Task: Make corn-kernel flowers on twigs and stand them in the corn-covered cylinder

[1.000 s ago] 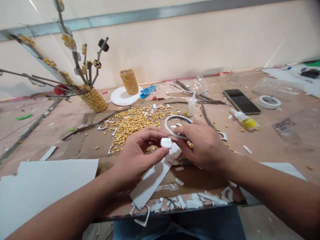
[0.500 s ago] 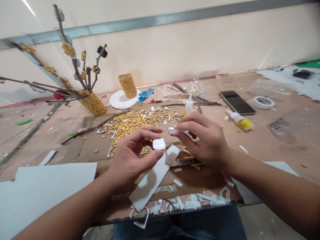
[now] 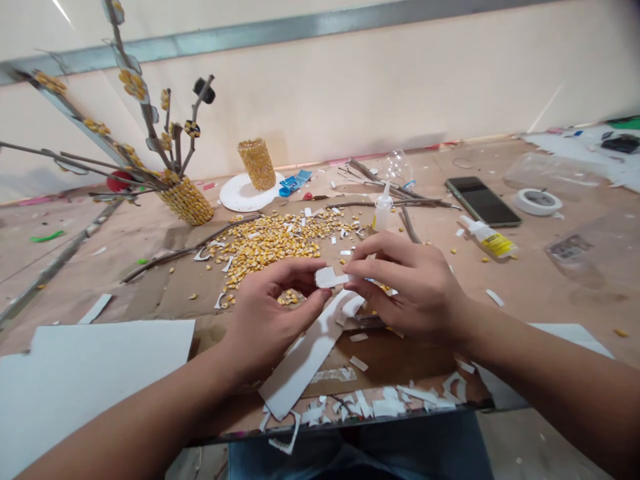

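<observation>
Between the thumb and fingers of my left hand (image 3: pixel 280 310) is a small white cardboard piece (image 3: pixel 325 277) with rounded corners. My right hand (image 3: pixel 407 283) pinches a narrow white strip (image 3: pixel 341 279), whose free end lies against that piece or just in front of it; I cannot tell whether they are stuck. Below both hands a long white cardboard strip (image 3: pixel 300 367) lies aslant on brown cardboard. Under my right hand the blade of a cutter (image 3: pixel 367 323) shows in part. Loose corn kernels (image 3: pixel 265 248) are heaped just beyond my left hand.
Branches rise from a kernel-covered pot (image 3: pixel 186 203) at the left. A kernel-covered cup (image 3: pixel 257 164) stands on a white plate (image 3: pixel 233 193). Glue bottles (image 3: pixel 383 210), a phone (image 3: pixel 483 201) and a tape roll (image 3: pixel 537 201) lie behind and right. Paper scraps (image 3: pixel 387 403) line the front edge.
My right hand has brought the narrow strip leftward and down to the small cardboard piece. The left hand has turned that piece slightly; its shiny face no longer shows.
</observation>
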A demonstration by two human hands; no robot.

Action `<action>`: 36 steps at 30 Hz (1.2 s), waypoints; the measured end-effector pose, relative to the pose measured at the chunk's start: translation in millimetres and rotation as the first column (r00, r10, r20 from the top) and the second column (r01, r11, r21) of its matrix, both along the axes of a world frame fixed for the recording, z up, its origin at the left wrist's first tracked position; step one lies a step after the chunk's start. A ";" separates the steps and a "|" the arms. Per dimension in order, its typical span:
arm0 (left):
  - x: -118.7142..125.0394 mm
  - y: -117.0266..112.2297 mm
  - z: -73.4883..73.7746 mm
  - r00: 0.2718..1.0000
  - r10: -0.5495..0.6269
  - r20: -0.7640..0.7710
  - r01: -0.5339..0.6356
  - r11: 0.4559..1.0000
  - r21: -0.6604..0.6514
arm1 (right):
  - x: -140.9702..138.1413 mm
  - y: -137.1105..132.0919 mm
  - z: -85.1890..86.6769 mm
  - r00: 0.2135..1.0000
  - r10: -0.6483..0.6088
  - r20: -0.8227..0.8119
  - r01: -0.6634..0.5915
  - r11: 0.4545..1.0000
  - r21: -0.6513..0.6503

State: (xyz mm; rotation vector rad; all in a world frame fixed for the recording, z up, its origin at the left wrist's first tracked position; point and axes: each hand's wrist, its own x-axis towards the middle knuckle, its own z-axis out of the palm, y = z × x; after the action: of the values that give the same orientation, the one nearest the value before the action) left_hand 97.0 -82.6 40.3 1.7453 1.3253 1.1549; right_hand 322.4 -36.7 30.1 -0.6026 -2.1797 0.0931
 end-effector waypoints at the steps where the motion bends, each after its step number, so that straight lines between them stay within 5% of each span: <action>1: 0.5 0.1 -0.1 1.000 -0.001 0.001 0.001 1.000 -0.003 | -0.1 -0.2 0.0 1.000 -0.002 0.002 0.002 1.000 -0.002; 16: 4.6 -1.6 -2.9 0.998 -0.013 0.067 0.014 1.000 -0.021 | -1.7 -3.3 -1.6 0.996 -0.073 0.057 0.074 0.997 -0.024; 36: 10.9 -2.7 6.3 0.938 0.060 0.341 0.062 0.940 -0.336 | -4.8 -5.5 -3.2 0.984 -0.127 0.121 0.121 0.991 0.060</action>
State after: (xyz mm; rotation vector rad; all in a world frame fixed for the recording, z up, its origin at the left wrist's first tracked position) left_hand 107.9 -85.3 46.5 1.2257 1.2198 1.0934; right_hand 317.6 -42.2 26.9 -0.7297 -2.2511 -0.0701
